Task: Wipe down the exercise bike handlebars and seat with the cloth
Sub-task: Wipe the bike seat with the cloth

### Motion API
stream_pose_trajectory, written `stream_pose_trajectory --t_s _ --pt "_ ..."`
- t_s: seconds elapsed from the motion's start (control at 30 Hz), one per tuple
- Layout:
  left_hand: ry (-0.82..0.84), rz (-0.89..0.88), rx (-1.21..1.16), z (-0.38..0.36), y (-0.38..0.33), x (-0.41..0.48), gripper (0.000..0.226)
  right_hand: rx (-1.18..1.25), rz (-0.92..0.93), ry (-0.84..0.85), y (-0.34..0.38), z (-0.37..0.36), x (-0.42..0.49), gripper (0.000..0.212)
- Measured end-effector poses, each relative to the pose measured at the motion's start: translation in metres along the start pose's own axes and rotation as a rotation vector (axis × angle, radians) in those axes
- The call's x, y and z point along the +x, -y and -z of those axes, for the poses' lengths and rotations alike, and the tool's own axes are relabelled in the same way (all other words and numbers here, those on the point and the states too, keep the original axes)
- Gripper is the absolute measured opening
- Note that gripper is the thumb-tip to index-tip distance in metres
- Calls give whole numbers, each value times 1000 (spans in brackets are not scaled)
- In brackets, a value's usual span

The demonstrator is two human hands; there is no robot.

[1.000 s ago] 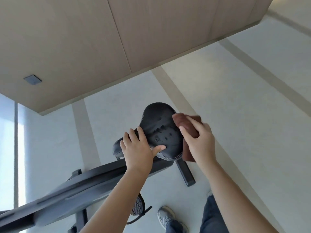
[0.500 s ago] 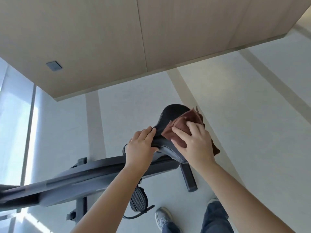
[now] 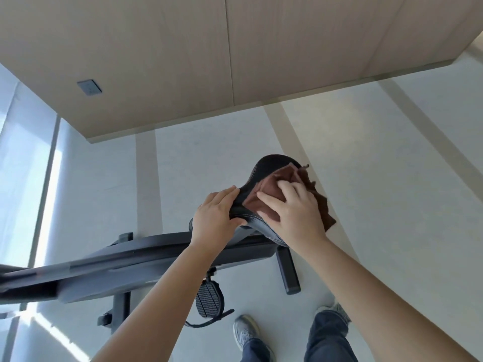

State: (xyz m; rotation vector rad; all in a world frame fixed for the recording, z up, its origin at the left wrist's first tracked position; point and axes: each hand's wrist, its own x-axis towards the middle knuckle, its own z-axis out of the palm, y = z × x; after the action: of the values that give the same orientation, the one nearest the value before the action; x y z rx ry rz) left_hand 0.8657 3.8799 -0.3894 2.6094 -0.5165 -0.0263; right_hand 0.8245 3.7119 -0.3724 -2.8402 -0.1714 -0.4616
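Note:
The black bike seat (image 3: pixel 269 165) sits at the middle of the view on the dark bike frame (image 3: pixel 109 267). A brown cloth (image 3: pixel 264 197) lies spread over the seat's top and right side. My right hand (image 3: pixel 298 212) presses flat on the cloth, fingers spread. My left hand (image 3: pixel 217 218) grips the seat's narrow left end, thumb under the edge. The handlebars are out of view.
A black pedal with a strap (image 3: pixel 209 301) hangs below the frame. The bike's rear foot bar (image 3: pixel 287 270) rests on the pale tiled floor. My shoes (image 3: pixel 245 333) and jeans stand close by. A wood-panelled wall (image 3: pixel 209 48) rises behind; a bright window (image 3: pixel 23 178) is at left.
My right hand has brought the cloth from the seat's right side up onto its top and is rubbing across it. My left hand shifted slightly along the seat's nose. The view tilted.

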Motion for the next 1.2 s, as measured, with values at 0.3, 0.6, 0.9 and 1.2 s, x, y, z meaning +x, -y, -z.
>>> stream_pose_trajectory --t_s 0.3,0.6,0.9,1.2 --pt "25 19 -71 20 32 -11 50 36 365 107 -39 8 -14 39" --pt "62 36 -170 25 41 -13 49 56 534 241 -7 4 16 43" --pt "32 81 -189 21 35 -15 50 -25 258 61 -8 -2 2 42" --pt "70 102 -159 24 23 -11 52 -45 203 -46 -16 -3 -54 36"
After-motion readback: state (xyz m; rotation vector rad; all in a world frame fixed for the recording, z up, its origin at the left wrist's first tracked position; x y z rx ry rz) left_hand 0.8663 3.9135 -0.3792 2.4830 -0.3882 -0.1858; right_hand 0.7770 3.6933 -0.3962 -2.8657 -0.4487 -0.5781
